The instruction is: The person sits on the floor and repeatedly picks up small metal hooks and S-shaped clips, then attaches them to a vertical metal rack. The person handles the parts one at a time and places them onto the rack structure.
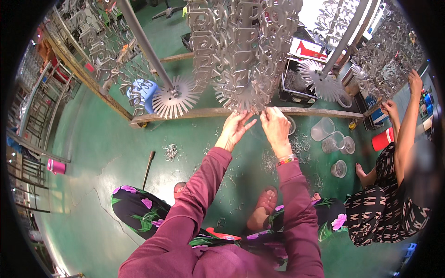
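In the head view, reaching with the left hand (234,130) to the lower edge of the central notched disc (241,96), with thumb spread away from the fingers; cannot tell of any piece between the fingertips. Reaching with the right hand (276,129) just beside, with fingers curled and fingertips close together; cannot tell of anything pinched there. Directly above the 2 hands, a dense hanging column of bent metal hooks (243,46). Near the fingertips, a wooden bar (320,111). Well below, on the green floor (102,153), a small hook pile (171,152) and, farther right, 4 clear plastic cups (322,129). At far right, near a red bucket (382,139), a co-worker's raised hands (415,83) at another hook cluster (387,55).
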`<state>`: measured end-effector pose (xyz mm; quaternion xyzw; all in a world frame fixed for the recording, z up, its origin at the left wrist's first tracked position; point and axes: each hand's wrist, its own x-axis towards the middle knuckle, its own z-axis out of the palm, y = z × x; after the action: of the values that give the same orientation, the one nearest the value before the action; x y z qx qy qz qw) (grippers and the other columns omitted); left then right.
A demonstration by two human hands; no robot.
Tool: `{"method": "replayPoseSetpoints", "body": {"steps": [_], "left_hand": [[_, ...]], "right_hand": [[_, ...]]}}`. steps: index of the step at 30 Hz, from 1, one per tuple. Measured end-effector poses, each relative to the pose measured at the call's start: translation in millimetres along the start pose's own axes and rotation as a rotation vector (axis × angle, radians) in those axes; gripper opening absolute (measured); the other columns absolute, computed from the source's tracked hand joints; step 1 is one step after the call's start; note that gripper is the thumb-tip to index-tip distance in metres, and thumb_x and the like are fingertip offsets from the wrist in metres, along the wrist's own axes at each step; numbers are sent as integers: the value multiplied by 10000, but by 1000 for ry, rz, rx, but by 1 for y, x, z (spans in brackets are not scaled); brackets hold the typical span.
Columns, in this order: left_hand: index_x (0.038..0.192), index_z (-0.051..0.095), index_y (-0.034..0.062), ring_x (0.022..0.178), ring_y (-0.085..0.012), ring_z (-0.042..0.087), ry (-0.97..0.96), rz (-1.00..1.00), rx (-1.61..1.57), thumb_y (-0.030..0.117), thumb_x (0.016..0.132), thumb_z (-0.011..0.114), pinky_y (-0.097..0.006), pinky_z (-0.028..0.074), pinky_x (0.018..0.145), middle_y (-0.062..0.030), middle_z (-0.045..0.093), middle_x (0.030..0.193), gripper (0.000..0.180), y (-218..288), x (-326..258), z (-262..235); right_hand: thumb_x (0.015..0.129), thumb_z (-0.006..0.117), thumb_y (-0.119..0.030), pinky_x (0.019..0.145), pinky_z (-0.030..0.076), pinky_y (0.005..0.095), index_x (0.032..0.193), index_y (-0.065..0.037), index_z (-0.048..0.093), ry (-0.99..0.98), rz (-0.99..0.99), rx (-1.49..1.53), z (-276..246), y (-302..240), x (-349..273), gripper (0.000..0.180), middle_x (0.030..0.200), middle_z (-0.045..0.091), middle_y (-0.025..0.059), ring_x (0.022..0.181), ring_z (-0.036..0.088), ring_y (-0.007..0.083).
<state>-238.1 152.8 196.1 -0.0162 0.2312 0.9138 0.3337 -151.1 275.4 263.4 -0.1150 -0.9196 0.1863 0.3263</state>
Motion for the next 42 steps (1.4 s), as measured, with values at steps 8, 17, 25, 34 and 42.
{"method": "replayPoseSetpoints", "body": {"steps": [8, 17, 25, 34, 42], "left_hand": [[1121, 582, 13, 926, -169, 615, 26, -110, 807, 88, 866, 616, -337, 506, 777, -64, 652, 993, 268, 10, -48, -2], [924, 656, -3, 624, -193, 621, -53, 933, 1573, 134, 822, 658, -310, 478, 570, -140, 645, 795, 170, 57, -112, 176], [875, 649, -23, 628, -273, 639, 0, 883, 1619, 87, 826, 621, -347, 487, 574, -177, 641, 749, 124, 66, -79, 232], [863, 655, -11, 620, -270, 637, -10, 1089, 1576, 106, 803, 647, -355, 482, 595, -160, 631, 672, 132, 70, -66, 223], [892, 676, 6, 597, -210, 633, -18, 1103, 1632, 169, 819, 659, -323, 474, 578, -131, 659, 708, 180, 79, -81, 217]], "right_hand": [[800, 625, -164, 627, 492, 415, 840, -43, 564, 12, -98, -36, 9, -15, -5, 141, 841, 565, 113, 783, 599, 302], [790, 624, -143, 621, 497, 412, 828, -45, 561, 36, -52, -5, 10, -10, -8, 123, 820, 567, 104, 787, 607, 291], [808, 608, -155, 614, 491, 424, 820, -50, 582, 76, -54, 3, 2, -11, -18, 109, 813, 577, 104, 782, 610, 290], [818, 602, -174, 629, 489, 437, 779, -55, 587, -3, -115, -64, -29, -5, -24, 126, 807, 572, 102, 789, 612, 297], [832, 658, -251, 610, 494, 374, 915, -12, 638, 147, 67, 236, -97, -38, 8, 253, 810, 622, 118, 706, 632, 265]]}}
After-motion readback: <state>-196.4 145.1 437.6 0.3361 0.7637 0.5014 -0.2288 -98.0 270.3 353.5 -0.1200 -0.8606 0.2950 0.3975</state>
